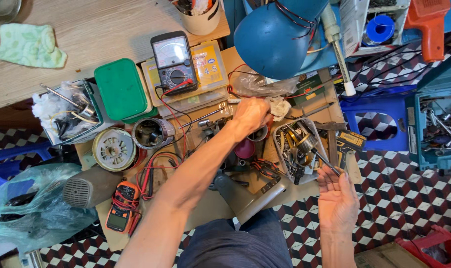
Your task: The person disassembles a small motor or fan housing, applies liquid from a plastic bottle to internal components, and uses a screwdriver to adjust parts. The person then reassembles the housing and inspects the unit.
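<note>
bench (213,206) | on it: analog multimeter (174,60), green box (120,88), orange meter (122,206), motor part (115,149)

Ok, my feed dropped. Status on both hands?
Left hand closed, reaching over cluttered wooden workbench. Right hand open, thin metal tool at fingertips. Blue desk lamp overhangs the work.

Bright even daylight, soft shadows, sharp focus, wide-angle bending at edges.
</note>
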